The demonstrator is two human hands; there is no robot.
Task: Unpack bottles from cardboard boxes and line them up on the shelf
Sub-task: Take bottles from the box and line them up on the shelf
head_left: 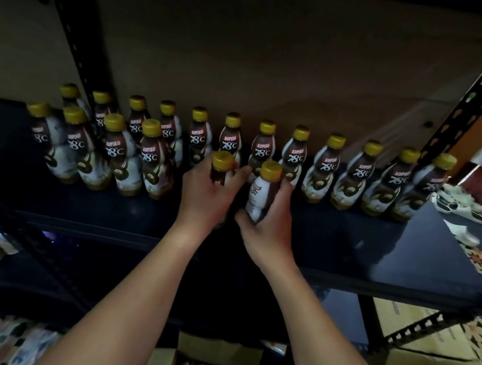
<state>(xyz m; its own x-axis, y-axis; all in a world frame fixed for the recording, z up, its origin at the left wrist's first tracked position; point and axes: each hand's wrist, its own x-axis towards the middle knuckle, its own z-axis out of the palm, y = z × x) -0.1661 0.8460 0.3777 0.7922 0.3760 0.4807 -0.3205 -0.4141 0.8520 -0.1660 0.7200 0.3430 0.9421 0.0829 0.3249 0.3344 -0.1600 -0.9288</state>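
Head view: two Kopiko bottles are held upright, one gripped by the left hand [207, 192], one by the right hand [270, 215], just over the shelf [347, 239]. The front-row gap lies directly ahead, right of the front row [99, 151]; the left hand is judged nearer.

Both arms reach forward — left hand [205, 192] and right hand [272, 216] side by side (fingers curled, gripping).
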